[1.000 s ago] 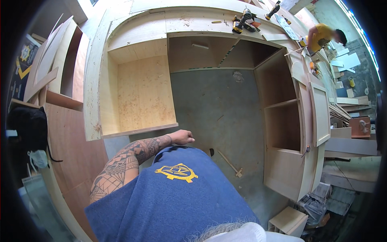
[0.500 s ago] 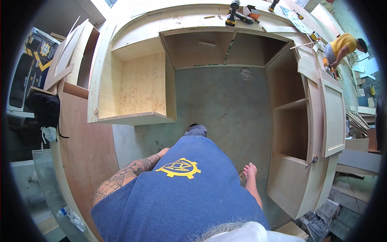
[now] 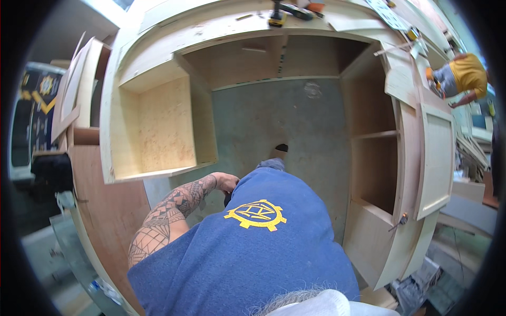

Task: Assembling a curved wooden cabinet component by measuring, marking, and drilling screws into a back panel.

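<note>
Tattooed left hand (image 3: 227, 183) has drawn back to the waist.

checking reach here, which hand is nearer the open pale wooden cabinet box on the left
Left. The left hand sits just below the open pale wooden cabinet box, near its lower front edge. The right hand is out of view, hidden by the blue shirt.

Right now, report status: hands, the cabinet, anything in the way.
Left hand at the blue shirt's front, grip hidden. Right hand out of view. Open wooden cabinet ahead, untouched. Floor between its sides shows only a shoe tip.
</note>
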`<state>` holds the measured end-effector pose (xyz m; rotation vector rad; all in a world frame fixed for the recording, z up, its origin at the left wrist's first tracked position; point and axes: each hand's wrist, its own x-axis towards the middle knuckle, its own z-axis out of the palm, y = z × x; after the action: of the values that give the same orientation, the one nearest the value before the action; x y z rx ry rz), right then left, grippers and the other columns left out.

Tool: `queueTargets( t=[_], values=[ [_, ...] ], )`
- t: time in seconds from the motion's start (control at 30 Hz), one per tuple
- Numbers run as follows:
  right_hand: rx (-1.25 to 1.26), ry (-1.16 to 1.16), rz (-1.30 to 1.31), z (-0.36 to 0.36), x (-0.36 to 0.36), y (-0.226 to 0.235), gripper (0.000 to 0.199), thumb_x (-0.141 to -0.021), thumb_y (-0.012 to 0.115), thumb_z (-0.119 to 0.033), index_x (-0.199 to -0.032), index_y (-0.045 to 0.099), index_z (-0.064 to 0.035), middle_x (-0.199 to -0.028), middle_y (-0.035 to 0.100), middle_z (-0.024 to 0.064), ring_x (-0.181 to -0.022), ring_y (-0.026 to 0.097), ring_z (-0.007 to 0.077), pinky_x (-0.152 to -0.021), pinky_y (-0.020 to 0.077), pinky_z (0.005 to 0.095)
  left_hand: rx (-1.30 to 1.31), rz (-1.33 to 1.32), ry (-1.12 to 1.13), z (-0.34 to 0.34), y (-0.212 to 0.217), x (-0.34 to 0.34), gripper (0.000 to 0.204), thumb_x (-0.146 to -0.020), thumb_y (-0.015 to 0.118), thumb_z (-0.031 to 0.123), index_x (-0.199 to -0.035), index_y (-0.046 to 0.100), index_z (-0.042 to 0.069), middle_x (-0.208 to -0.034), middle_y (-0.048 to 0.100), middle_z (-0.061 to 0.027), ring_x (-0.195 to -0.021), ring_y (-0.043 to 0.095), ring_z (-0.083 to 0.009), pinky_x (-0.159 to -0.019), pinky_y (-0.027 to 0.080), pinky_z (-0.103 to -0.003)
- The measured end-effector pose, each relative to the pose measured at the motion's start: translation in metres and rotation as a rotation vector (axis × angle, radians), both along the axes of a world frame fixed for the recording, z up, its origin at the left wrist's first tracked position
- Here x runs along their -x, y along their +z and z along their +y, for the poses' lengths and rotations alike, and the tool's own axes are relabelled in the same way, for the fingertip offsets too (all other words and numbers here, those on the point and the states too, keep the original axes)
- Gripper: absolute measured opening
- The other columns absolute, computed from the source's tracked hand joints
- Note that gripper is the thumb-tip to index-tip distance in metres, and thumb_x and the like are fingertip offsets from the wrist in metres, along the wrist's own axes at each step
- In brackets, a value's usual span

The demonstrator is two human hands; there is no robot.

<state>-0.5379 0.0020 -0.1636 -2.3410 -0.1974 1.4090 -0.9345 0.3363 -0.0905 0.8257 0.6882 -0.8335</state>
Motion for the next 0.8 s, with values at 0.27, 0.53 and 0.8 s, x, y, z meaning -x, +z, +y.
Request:
queueTargets(
  t=[0.27,0.53,0.8],
  values=[
    [0.053,-0.340,0.005,0.012,-0.034,0.035,0.017,-0.093,0.066,-0.022,-0.097,0.068,-0.0056,-0.085,0.067,0.0033,-0.079,0.063,0.0127,-0.072,0.0529,0.0290,-0.104,-0.389,-0.286,0.048,-0.017,-0.062,0.045,-0.093,0.069,0.023,-0.134,0.060,0.005,-0.126,0.069,-0.0125,-0.114,0.065,-0.0250,-0.096,0.056,-0.039],
    [0.068,-0.410,0.029,-0.005,-0.034,0.042,0.016,-0.092,0.067,-0.021,-0.096,0.067,-0.0054,-0.085,0.067,0.0034,-0.080,0.063,0.0127,-0.073,0.0529,0.0293,-0.415,-0.296,0.078,0.000,-0.065,-0.028,0.041,-0.091,0.068,0.022,-0.126,0.063,0.002,-0.117,0.071,-0.0152,-0.101,0.069,-0.0260,-0.082,0.058,-0.037],
    [0.042,-0.421,0.065,-0.030,-0.045,0.041,0.015,-0.092,0.067,-0.019,-0.096,0.067,-0.0053,-0.085,0.067,0.0034,-0.080,0.062,0.0126,-0.073,0.0529,0.0295,-0.591,-0.079,-0.034,0.004,-0.023,-0.057,0.039,-0.091,0.067,0.022,-0.124,0.064,0.002,-0.115,0.071,-0.0147,-0.100,0.069,-0.0254,-0.083,0.057,-0.036]
  ],
)
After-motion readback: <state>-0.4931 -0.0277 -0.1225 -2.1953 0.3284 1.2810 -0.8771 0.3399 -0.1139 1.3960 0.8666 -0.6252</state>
